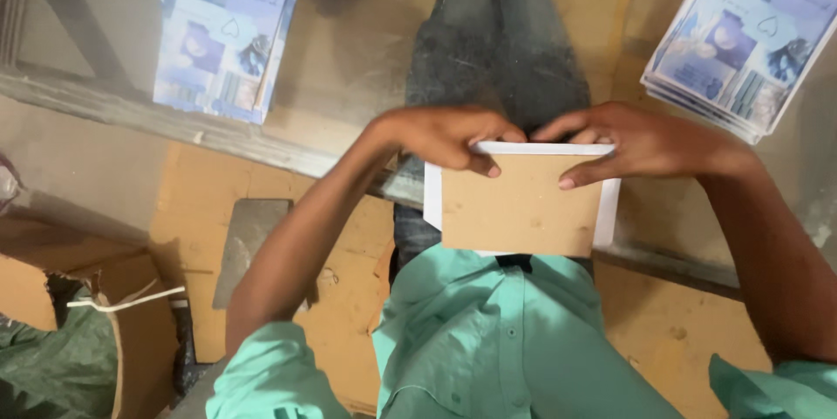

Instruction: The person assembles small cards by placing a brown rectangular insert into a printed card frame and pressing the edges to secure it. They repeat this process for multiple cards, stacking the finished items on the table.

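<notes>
Matt brown board backing [520, 210] in a smooth white frame [608, 218]; glossy printed paper stacks [739, 40].

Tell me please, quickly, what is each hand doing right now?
Left hand: closed on the top edge of the white-framed brown cardboard panel.
Right hand: gripping the same panel's top right edge.
</notes>
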